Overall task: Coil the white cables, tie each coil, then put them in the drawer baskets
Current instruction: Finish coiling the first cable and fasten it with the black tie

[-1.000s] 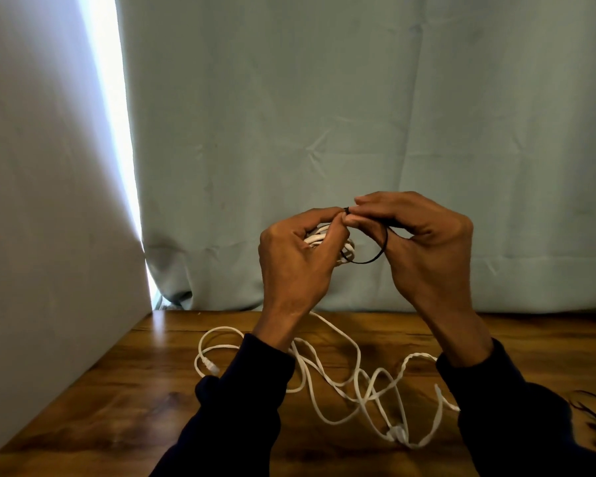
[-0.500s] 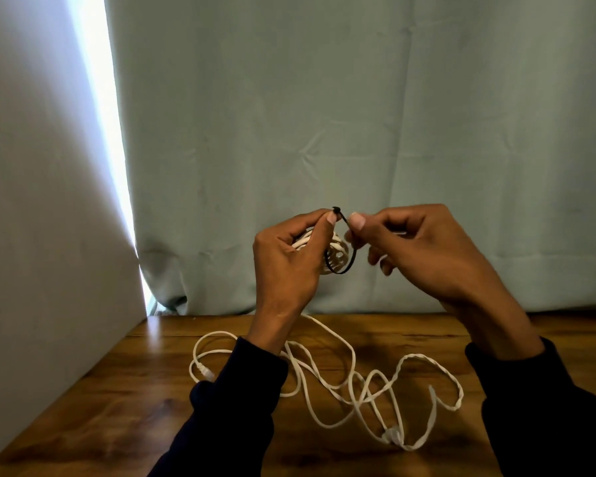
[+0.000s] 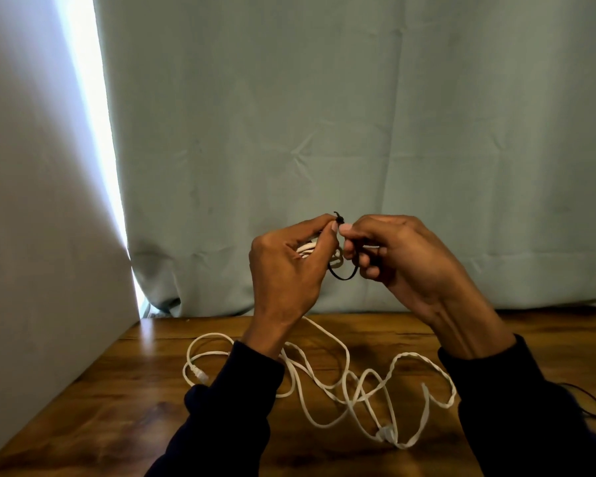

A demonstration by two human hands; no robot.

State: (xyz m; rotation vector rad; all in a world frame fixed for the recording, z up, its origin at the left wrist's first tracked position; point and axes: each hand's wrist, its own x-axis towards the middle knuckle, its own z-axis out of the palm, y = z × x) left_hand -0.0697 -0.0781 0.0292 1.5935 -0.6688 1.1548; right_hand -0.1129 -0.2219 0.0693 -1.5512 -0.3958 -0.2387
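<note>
Before a pale curtain (image 3: 358,132), above the counter (image 3: 145,390), our left hand (image 3: 286,266) gripped the coil (image 3: 305,250) while our right hand (image 3: 393,256) pinched the black tie (image 3: 341,275); we judged cinching came next, one white cable (image 3: 327,383) lying loose below.

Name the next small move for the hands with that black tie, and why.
Probably pull the black tie tighter with the right hand while the left hand keeps gripping the coiled white cable. The tie hangs as a slack loop below the coil, with its ends pinched together at the fingertips, so the coil does not look cinched. A loose white cable lies uncoiled on the table.
</note>
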